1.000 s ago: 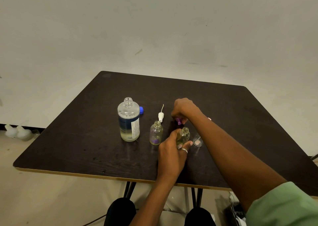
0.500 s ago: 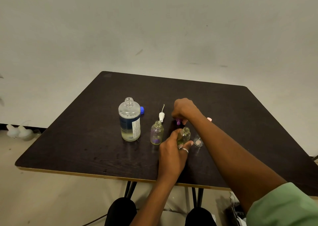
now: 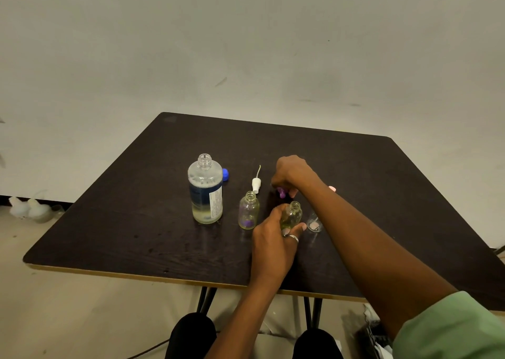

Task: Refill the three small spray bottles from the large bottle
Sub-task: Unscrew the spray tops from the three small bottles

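Dark tabletop (image 3: 136,222) against a bare pale wall (image 3: 246,44): a seated person works on 3 small bottles set in a row between the tabletop's middle and its near edge. The large bottle (image 3: 205,192) stands upright and uncapped at the left of the group, with liquid visible in its lower part. A blue cap (image 3: 225,174) lies just behind its right shoulder.

Just right of it stands the left small bottle (image 3: 249,213), open-necked, with a purple tint at its base. A white spray top (image 3: 256,184) lies flat just behind that bottle, its thin tube pointing toward the far edge.

The left hand (image 3: 273,245), a ring (image 3: 293,237) on 1 finger, wraps thumb and fingers round the middle small bottle (image 3: 291,216). That bottle stands open-necked on the tabletop and holds yellowish liquid.

The right hand (image 3: 293,172) reaches past it toward the far edge, knuckles up, fingers curled down round a purple spray top (image 3: 281,192) at the tabletop.

The right small bottle (image 3: 314,223) stands just beside the held one, half hidden behind the right forearm. A small pink piece (image 3: 332,188) shows just beyond that forearm. A green sleeve (image 3: 451,328) fills the near right corner of the view. On the floor off the tabletop's left edge sit 2 pale lumps (image 3: 27,208), too blurred to identify.
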Demonstrator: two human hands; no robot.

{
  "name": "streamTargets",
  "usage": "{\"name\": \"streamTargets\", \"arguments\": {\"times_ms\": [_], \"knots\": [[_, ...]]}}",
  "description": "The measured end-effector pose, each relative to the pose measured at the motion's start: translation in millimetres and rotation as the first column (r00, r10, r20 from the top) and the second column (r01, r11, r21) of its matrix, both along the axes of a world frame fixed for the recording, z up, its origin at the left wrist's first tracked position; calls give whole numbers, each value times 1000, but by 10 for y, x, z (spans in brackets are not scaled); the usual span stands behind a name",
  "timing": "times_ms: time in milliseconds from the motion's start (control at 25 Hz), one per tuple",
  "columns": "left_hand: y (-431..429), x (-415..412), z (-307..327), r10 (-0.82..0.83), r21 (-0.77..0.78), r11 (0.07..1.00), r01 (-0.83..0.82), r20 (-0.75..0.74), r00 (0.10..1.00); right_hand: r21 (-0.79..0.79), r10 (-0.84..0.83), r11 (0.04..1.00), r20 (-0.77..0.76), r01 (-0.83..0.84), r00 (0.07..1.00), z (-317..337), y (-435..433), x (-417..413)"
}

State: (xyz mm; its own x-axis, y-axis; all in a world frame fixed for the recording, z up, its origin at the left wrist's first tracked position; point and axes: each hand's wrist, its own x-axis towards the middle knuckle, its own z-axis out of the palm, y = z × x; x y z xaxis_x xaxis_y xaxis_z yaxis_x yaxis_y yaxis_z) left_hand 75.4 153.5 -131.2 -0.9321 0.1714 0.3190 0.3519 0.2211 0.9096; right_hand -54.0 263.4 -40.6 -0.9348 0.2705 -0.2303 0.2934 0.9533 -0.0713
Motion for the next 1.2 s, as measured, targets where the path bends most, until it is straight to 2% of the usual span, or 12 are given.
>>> {"name": "streamTargets", "arguments": {"times_ms": [120, 360, 480, 600, 840, 1200], "knots": [[5, -11, -17, -2, -3, 1000, 2, 12, 1000, 15, 16, 1000, -18, -16, 1000, 121, -55, 61], [19, -23, -38, 14, -5, 1000, -14, 39, 999, 83, 61, 996, -237, -43, 970, 697, -54, 367], [6, -38, -42, -5, 7, 1000, 4, 70, 998, 158, 104, 986, -284, -60, 953, 905, 64, 652], [6, -37, -36, -23, 13, 1000, 22, 91, 996, 210, 124, 975, -249, -72, 961, 986, 226, 936], [18, -23, -32, -27, 28, 999, 25, 80, 996, 77, 155, 986, -83, -148, 984, 843, 400, 1270], [58, -40, -48, -20, 25, 1000, 18, 88, 996, 87, 189, 980, -107, -180, 976, 560, 372, 1254]]}}
